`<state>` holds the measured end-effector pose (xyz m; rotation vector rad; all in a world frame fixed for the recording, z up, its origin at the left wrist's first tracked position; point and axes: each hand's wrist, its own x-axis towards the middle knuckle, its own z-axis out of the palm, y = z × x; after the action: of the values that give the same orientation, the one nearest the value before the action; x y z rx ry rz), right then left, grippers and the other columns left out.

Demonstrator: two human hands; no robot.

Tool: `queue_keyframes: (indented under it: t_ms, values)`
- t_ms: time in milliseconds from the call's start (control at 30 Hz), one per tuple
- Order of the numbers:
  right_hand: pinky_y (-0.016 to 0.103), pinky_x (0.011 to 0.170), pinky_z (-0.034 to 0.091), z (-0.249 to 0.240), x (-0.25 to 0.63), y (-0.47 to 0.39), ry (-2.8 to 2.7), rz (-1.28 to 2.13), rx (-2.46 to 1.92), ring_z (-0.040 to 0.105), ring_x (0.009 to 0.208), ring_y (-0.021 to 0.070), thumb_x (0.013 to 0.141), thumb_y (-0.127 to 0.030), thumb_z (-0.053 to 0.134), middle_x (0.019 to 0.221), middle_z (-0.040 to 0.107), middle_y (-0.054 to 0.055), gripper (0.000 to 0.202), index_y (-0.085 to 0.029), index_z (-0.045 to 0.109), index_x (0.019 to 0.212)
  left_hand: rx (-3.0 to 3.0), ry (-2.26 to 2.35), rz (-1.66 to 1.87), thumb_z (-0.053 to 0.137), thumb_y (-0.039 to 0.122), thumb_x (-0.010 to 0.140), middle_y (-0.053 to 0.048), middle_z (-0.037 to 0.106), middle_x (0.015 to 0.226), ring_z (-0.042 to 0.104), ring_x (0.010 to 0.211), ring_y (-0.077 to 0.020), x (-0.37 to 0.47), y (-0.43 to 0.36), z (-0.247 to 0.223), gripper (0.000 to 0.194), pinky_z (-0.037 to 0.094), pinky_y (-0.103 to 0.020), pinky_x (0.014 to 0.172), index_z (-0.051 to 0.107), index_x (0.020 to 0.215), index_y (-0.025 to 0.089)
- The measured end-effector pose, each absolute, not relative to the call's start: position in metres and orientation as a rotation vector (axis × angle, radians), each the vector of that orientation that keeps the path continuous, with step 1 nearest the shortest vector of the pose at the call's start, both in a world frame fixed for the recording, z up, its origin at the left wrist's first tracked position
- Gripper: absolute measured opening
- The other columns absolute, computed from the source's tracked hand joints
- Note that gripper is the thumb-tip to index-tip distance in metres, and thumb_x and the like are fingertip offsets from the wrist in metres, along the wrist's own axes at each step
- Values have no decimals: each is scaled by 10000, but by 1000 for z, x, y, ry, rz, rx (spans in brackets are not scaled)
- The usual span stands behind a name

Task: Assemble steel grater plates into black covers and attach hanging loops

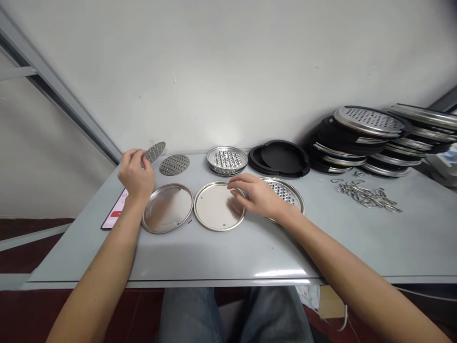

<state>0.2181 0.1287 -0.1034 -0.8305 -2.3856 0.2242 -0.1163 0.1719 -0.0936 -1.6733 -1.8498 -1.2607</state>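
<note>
My left hand is closed on the edge of a round perforated grater disc, tilted up off the table. Just right of it, another grater disc lies flat. Below stand two round metal trays with raised rims, the left tray and the middle tray. Over the right rim of the middle tray hovers my right hand, its fingers apart and holding nothing. Partly hidden behind that hand is a third tray with a grater disc in it.
Against the wall sit a stack of metal grater plates and black round holders. Farther right rise tall stacks of black holders with grater plates. Loose metal clips lie before them. A phone rests at the left.
</note>
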Motion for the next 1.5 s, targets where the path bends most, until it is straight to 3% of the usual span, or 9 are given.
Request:
queue_keyframes:
  t_ms: [200,400,467,567,1133,1500]
  values:
    - [385,877,497,-101,218,128,-2250,360,-895,619,984,233,904,-210,501,1075,673,95,199,-175,653,1028,-1843,-1500,-1358,486,186,920,-100,616,1157,574,1143,-257,-85,153,-89,254,450,-426,1019,673,1090,215]
    - [321,768,523,-103,226,137,-1890,588,-1063,651,934,199,902,-270,544,1018,696,65,332,-194,548,1225,-2124,-984,-1172,560,117,891,-61,681,1101,675,986,-189,-37,121,-96,254,576,-318,862,681,1080,235]
    - [323,789,518,-104,229,142,-1820,623,-1077,656,935,198,900,-297,555,1008,703,64,296,-194,584,1176,-2141,-755,-1198,622,90,854,-64,695,1054,694,944,-184,-27,112,-94,247,604,-298,814,679,1061,211]
    - [329,810,507,-105,233,148,-1792,669,-1088,660,933,197,905,-318,552,1023,710,66,230,-189,655,1065,-2215,-563,-1215,679,38,798,-95,689,1058,686,987,-212,-17,105,-92,300,608,-339,866,664,1075,156]
    - [318,806,508,-95,236,143,-2025,939,-836,645,904,174,844,-288,623,969,691,44,120,-190,692,835,-2440,-445,-1239,680,-8,781,-75,706,1053,668,1059,-231,-13,103,-107,361,575,-401,947,653,1095,168]
    - [345,824,515,-98,236,145,-2002,1025,-884,648,924,194,847,-314,615,989,702,51,155,-188,693,893,-2418,-398,-1214,710,-23,744,-101,711,1019,676,1022,-224,-11,100,-102,332,577,-402,947,664,1046,107]
